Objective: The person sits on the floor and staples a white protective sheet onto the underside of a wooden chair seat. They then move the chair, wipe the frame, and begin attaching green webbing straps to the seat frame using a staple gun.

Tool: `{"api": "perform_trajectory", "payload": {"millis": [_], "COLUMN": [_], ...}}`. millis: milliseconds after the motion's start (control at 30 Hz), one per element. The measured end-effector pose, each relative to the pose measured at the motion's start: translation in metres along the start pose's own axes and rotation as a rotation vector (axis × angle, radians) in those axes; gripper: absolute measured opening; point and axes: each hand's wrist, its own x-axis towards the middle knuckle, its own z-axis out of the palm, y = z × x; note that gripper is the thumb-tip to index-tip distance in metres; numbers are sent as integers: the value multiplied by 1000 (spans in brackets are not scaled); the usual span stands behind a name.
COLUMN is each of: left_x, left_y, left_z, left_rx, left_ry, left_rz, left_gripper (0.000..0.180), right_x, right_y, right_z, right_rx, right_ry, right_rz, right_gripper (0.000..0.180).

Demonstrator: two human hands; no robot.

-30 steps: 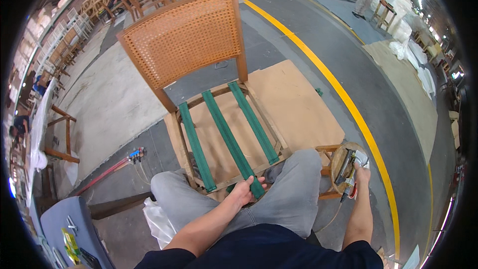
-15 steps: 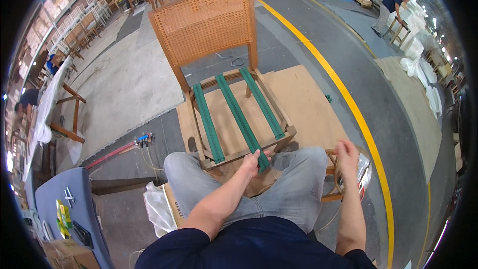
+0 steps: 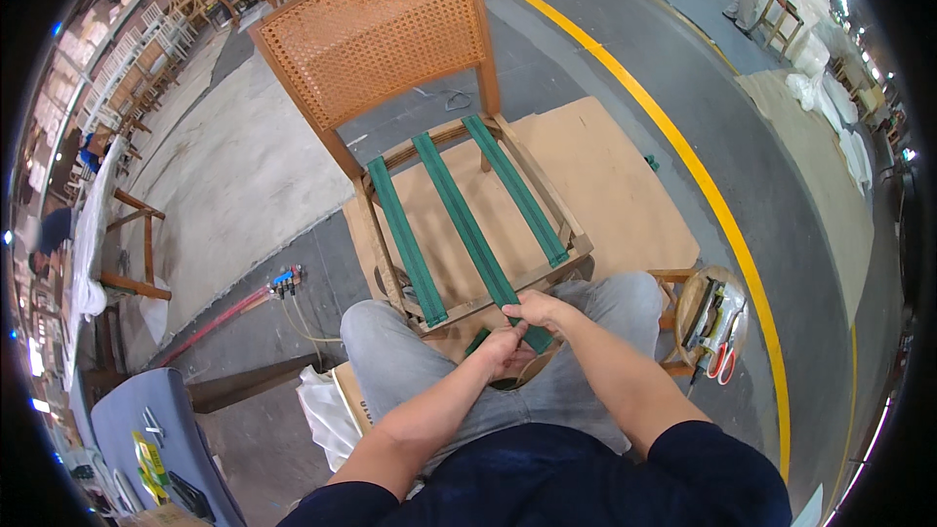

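A wooden chair (image 3: 363, 197) with a woven cane back (image 3: 376, 34) stands before my knees, its seat an open frame (image 3: 532, 171). Three green webbing straps run from the back rail toward the front rail. The middle strap (image 3: 459, 220) passes over the front rail, and its loose end hangs between my thighs. My right hand (image 3: 547, 312) pinches that strap just off the rail. Directly below, my left hand (image 3: 501, 349) is closed on the loose end, its fingers partly hidden. The left strap (image 3: 408, 244) and right strap (image 3: 515, 193) lie across the frame untouched.
Right of my knee, a wooden stool carries scissors (image 3: 722, 361) and other hand tools. Cardboard (image 3: 625, 195) lies under the chair. At left are a blue-grey padded surface (image 3: 137, 400) with small items and an air-hose fitting (image 3: 285, 280). Other people work farther off.
My right hand has come in from the stool at the right and taken hold of the middle strap by the front rail. My left hand has shifted lower on the strap's loose end.
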Motion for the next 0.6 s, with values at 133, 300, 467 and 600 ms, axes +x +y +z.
{"api": "perform_trajectory", "payload": {"millis": [133, 300, 467, 600], "left_x": [-19, -43, -31, -26], "left_y": [14, 55, 95, 93], "left_z": [-15, -35, -41, -35], "left_rx": [1119, 1366, 1463, 1479], "left_ry": [287, 911, 433, 411], "left_rz": [712, 1145, 547, 512], "left_gripper": [39, 53, 65, 68], "right_x": [4, 20, 43, 42], "right_y": [21, 22, 34, 38], "right_z": [-17, -14, -13, -19], "right_rx": [-212, -333, -424, -367], "right_ry": [30, -85, -15, 39], "right_rz": [-71, -31, -1, -12], "right_gripper": [31, 30, 26, 25]}}
